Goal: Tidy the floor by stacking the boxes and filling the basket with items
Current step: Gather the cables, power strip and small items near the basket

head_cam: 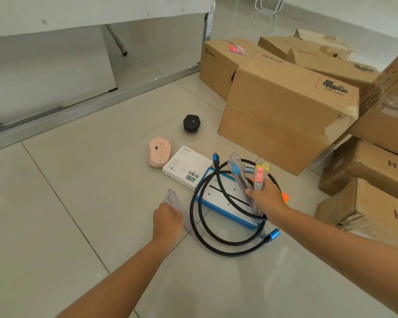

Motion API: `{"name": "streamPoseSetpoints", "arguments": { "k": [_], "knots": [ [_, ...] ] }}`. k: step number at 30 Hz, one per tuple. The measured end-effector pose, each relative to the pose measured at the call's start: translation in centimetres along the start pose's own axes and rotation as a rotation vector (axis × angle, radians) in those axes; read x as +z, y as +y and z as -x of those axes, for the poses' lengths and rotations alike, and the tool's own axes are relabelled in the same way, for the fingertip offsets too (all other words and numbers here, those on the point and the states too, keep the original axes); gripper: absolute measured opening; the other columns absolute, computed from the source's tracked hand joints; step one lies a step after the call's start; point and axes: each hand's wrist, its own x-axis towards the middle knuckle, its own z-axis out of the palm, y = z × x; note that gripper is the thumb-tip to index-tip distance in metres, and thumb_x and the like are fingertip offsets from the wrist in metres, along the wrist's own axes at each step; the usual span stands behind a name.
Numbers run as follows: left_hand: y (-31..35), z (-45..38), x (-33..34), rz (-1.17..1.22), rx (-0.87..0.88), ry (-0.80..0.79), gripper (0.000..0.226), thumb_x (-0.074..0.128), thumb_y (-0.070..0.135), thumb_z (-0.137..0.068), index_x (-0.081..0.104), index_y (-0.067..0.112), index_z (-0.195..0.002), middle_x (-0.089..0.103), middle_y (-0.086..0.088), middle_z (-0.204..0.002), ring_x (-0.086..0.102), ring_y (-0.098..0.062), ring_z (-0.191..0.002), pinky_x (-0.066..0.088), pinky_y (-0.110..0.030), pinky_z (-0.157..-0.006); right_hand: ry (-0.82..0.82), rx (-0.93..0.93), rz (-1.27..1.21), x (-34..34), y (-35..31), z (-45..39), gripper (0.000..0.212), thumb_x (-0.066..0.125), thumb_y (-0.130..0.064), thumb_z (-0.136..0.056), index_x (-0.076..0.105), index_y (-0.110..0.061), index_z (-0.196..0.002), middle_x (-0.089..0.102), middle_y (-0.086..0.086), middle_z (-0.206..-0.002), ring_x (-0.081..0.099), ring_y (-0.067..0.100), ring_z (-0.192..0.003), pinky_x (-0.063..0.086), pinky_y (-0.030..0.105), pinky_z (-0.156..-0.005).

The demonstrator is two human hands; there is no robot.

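Your left hand has its grip clamped on a clear plastic sleeve on the floor; beyond it lie a pink mouse and white box; your right hand clamps clear packaged cutters above the blue basket, looped by a black cable; cardboard boxes lie beyond and rightward.

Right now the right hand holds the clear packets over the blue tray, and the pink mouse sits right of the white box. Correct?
Not quite. In the head view the pink mouse sits left of the white box. The right hand does hold the clear packets over the blue tray.
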Motion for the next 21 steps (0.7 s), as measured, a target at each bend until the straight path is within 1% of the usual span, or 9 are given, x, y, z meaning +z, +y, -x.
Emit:
{"name": "streamPoseSetpoints", "arguments": {
  "k": [1,3,6,8,10,13,17,19,21],
  "knots": [
    [0.0,0.0,0.1,-0.006,0.010,0.010,0.025,0.049,0.009,-0.093,0.051,-0.009,-0.110,0.059,-0.023,-0.111,0.058,-0.029,-0.099,0.040,-0.024,-0.066,-0.012,-0.007,-0.043,0.1,0.2,0.1,0.034,0.061,-0.016,-0.089,0.051,-0.011,-0.121,0.058,0.011,-0.113,0.051,0.020,-0.094,0.047,0.033,-0.079],
    [0.0,-0.1,0.5,-0.012,0.017,0.016,0.043,0.062,0.015,-0.087,0.043,-0.006,-0.120,0.054,-0.021,-0.119,0.057,-0.031,-0.106,0.045,-0.028,-0.076,-0.049,-0.004,-0.107,0.0,0.4,0.2,0.037,0.061,-0.016,-0.089,0.049,-0.013,-0.124,0.057,0.008,-0.113,0.052,0.020,-0.097,0.044,0.030,-0.076],
    [0.5,-0.2,1.0,-0.055,0.020,0.005,0.053,0.066,0.015,-0.084,0.035,-0.002,-0.123,0.050,-0.020,-0.122,0.057,-0.032,-0.107,0.051,-0.036,-0.084,-0.135,-0.021,-0.203,-0.5,0.5,0.3,0.041,0.060,-0.014,-0.090,0.048,-0.015,-0.128,0.058,0.005,-0.119,0.055,0.019,-0.101,0.043,0.025,-0.070],
    [0.8,-0.4,1.0,-0.103,0.009,-0.013,0.053,0.066,0.014,-0.083,0.035,-0.001,-0.123,0.050,-0.019,-0.122,0.057,-0.032,-0.107,0.051,-0.038,-0.085,-0.212,-0.067,-0.282,-0.8,0.5,0.5,0.047,0.063,-0.013,-0.088,0.046,-0.019,-0.132,0.058,-0.003,-0.119,0.056,0.015,-0.102,0.044,0.021,-0.072],
    [1.3,-0.6,0.8,-0.168,-0.011,-0.045,0.055,0.068,0.015,-0.082,0.035,0.000,-0.123,0.051,-0.018,-0.121,0.057,-0.031,-0.107,0.050,-0.036,-0.084,-0.241,-0.111,-0.274,-0.9,0.5,0.8,0.056,0.069,-0.014,-0.083,0.044,-0.020,-0.133,0.055,-0.006,-0.116,0.054,0.013,-0.105,0.043,0.022,-0.083],
    [1.7,-0.8,0.3,-0.272,0.007,-0.079,0.055,0.069,0.016,-0.080,0.036,0.001,-0.121,0.052,-0.017,-0.120,0.058,-0.029,-0.105,0.049,-0.032,-0.082,-0.157,-0.116,-0.209,-0.5,0.6,0.7,0.069,0.076,-0.015,-0.076,0.041,-0.020,-0.135,0.055,-0.001,-0.125,0.052,0.017,-0.111,0.042,0.027,-0.089],
    [1.2,-0.6,-0.3,-0.376,0.112,-0.125,0.054,0.057,0.012,-0.089,0.031,0.003,-0.135,0.052,-0.015,-0.119,0.056,-0.022,-0.093,0.047,-0.027,-0.074,-0.083,-0.136,-0.143,-0.1,0.9,0.3,0.062,0.064,-0.016,-0.087,0.035,-0.018,-0.142,0.048,0.007,-0.138,0.047,0.025,-0.124,0.042,0.032,-0.095],
    [1.0,-0.6,-0.6,-0.404,0.150,-0.160,0.050,0.053,0.009,-0.091,0.032,-0.003,-0.135,0.054,-0.017,-0.121,0.058,-0.024,-0.099,0.048,-0.030,-0.082,-0.020,-0.137,-0.073,0.1,0.9,-0.1,0.053,0.060,-0.018,-0.090,0.040,-0.018,-0.139,0.050,0.010,-0.133,0.051,0.027,-0.114,0.043,0.030,-0.088],
    [0.8,-0.8,-1.2,-0.398,0.139,-0.202,0.043,0.050,0.009,-0.092,0.036,-0.002,-0.132,0.052,-0.018,-0.124,0.057,-0.029,-0.109,0.048,-0.034,-0.090,0.043,-0.154,0.052,0.3,0.7,-0.3,0.043,0.057,-0.022,-0.091,0.046,-0.016,-0.133,0.046,0.013,-0.125,0.051,0.025,-0.101,0.044,0.029,-0.081]
  ]
}}
